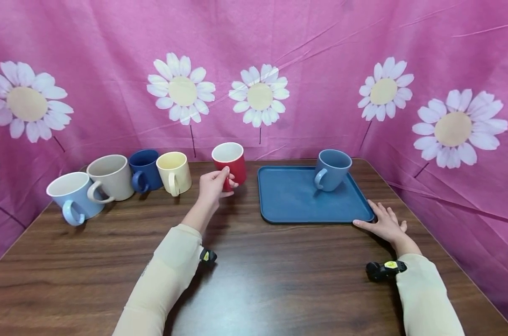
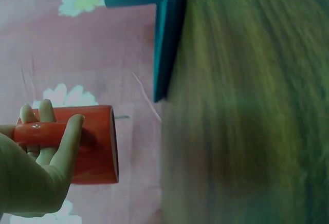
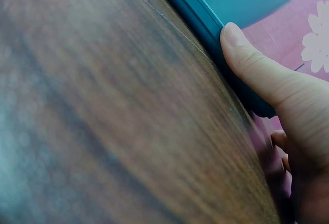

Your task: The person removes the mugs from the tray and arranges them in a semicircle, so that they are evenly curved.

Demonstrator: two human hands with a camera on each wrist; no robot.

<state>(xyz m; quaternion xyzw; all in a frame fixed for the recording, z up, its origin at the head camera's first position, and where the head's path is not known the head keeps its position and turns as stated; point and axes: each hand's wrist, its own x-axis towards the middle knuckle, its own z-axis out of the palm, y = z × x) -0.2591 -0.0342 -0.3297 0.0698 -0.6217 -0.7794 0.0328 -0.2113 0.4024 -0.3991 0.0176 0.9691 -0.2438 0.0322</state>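
Observation:
My left hand (image 1: 214,184) grips the handle of a red mug (image 1: 236,165) with a white inside. In the left wrist view the thumb and fingers wrap the handle, and the mug's base (image 2: 114,147) shows above the tabletop. Left of the tray, the mug is upright. A blue rectangular tray (image 1: 287,205) lies on the table with a grey-blue mug (image 1: 333,170) standing at its back right. My right hand (image 1: 384,224) rests at the tray's front right corner, fingers spread; its thumb (image 3: 239,41) touches the rim in the right wrist view.
On the left stand a light blue mug (image 1: 79,198), a grey-beige mug (image 1: 113,179), a dark blue mug (image 1: 146,170) and a pale yellow mug (image 1: 176,173). The brown wooden table (image 1: 254,289) meets a pink curtain (image 1: 313,116) with daisies behind and at the right.

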